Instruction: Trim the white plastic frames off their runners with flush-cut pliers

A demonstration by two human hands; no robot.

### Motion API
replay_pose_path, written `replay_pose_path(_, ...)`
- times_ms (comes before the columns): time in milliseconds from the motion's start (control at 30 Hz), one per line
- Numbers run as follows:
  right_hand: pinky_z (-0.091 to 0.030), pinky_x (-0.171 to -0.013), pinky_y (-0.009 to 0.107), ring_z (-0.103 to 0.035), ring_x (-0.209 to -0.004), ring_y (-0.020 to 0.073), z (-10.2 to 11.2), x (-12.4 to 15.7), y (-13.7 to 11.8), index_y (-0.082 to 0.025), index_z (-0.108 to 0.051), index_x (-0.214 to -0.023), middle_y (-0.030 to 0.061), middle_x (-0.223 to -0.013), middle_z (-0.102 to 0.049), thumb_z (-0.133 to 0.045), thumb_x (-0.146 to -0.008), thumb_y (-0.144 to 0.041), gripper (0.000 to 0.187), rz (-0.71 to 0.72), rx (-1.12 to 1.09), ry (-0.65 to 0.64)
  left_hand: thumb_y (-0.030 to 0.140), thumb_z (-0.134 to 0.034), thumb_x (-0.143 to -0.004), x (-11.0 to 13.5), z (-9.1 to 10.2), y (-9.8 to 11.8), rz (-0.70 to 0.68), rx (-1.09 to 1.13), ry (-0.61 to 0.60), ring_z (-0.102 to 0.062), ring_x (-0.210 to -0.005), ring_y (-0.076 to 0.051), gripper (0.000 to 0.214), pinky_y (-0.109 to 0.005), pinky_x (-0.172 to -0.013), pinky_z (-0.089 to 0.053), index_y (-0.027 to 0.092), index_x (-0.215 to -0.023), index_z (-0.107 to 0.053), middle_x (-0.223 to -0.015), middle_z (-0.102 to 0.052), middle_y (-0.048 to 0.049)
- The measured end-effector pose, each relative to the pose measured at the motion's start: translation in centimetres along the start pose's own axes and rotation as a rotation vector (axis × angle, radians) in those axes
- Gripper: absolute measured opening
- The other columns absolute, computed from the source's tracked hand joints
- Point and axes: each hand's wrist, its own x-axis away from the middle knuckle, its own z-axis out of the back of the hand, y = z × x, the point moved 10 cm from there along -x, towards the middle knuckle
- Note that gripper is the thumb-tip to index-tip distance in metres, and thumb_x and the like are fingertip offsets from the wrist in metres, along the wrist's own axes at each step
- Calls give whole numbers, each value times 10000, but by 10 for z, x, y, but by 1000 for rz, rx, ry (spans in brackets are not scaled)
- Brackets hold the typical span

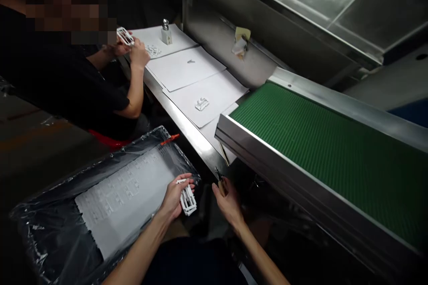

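Note:
My left hand [176, 196] is closed round several white plastic frames [188, 200] with slots, held together in a small stack. To its right, my right hand [228, 200] grips a pair of nippers [220, 178], their metal jaws pointing up and away from me. The two hands are apart, and the nippers do not touch the frames. Left of my left hand lies a black plastic-lined tray [53, 236] with a white sheet [133, 205] in it; rows of pale parts, hard to make out, lie on that sheet.
A green ribbed conveyor belt [321, 151] runs along the right. White sheets [197, 71] cover the metal bench, bearing small white pieces [202, 104] and a pump bottle [166, 33]. At the far left a co-worker [67, 75] holds a white frame [125, 36].

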Motion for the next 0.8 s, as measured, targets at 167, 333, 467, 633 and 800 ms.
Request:
replay_pose_path(167,-341,-960,486,-502,-1061,283,-32,-92,-37,-142,-551,-1118,150,-1063,-599,-547,-799,-479,464,302,153,177,234,-584,-708,-81,23,120,-297,-285,156,-578,-610,-160,208,-272,-564,-460,147,-897,-587,-771,-609,-50)
replay_pose_path(333,-372,-935,539,-512,-1079,302,-57,-131,-32,-209,-569,-1145,146,-1115,-592,-611,-779,-454,443,443,166,239,227,-568,-754,-186,-16,265,-600,-716,295,-553,-940,-283,108,-399,-858,-393,183,-843,-612,-887,-625,-93)
replay_pose_path(467,-425,-883,523,-542,-1050,315,-66,-134,-23,-226,-568,-1155,149,-1131,-595,-596,-803,-402,394,450,274,222,156,-525,-805,-259,-77,325,-719,-963,298,-434,-1145,-323,164,-476,-969,-285,135,-956,-586,-1126,-549,-170)
replay_pose_path(633,-441,-852,482,-541,-1042,301,-71,-131,-28,-170,-533,-1175,177,-1109,-581,-562,-835,-357,390,524,499,254,69,-436,-850,-322,-132,323,-761,-1134,255,-301,-1256,-334,236,-487,-1001,-230,66,-1053,-554,-1276,-428,-218)
replay_pose_path(800,-429,-852,443,-542,-1020,286,-73,-131,-25,-147,-536,-1166,161,-1093,-583,-631,-790,-341,433,560,606,279,210,-567,-842,-345,-150,319,-809,-1202,267,-109,-1336,-363,421,-521,-1054,-55,35,-1209,-460,-1370,-298,-244)
